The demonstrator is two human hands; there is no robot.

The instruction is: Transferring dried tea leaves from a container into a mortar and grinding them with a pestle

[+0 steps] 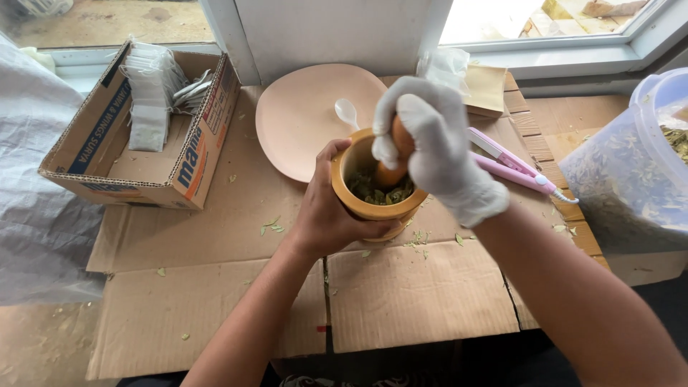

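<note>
A wooden mortar (364, 204) stands on flattened cardboard (401, 294), with crushed green leaves (373, 190) inside it. My bare left hand (326, 211) wraps around the mortar's left side. My right hand (437, 147), in a white glove, grips an orange-brown wooden pestle (398, 154) whose lower end rests in the leaves.
A pale pink plate (301, 122) with a white plastic spoon (347, 112) lies behind the mortar. A pink handheld tool (512, 163) lies to the right. A cardboard box (115, 175) with white sachets (150, 97) sits at left; a clear tub of dried leaves (631, 168) at right.
</note>
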